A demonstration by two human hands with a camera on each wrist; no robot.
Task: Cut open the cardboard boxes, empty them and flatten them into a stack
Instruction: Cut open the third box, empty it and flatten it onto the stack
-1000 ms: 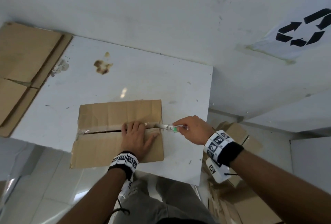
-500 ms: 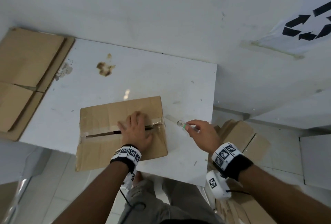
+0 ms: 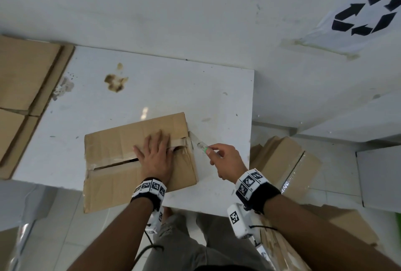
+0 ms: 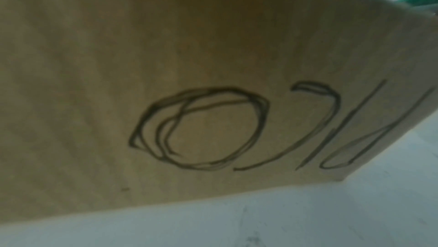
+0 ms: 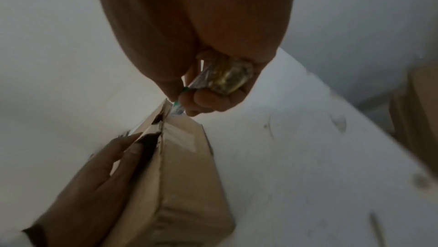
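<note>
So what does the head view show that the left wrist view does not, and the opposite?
Only the head view shows the left hand pressed flat on the box top, the slit tape seam, the right hand gripping the knife, and the flat cardboard at the table's far left. Only the left wrist view shows pen scribbles on the box side. Both show the box on the white table.

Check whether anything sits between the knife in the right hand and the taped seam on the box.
Nothing visible does. The right hand holds the knife with its blade already at the right end of the box. The left hand lies flat over the seam further left, in the blade's way only if the cut runs that way.
</note>
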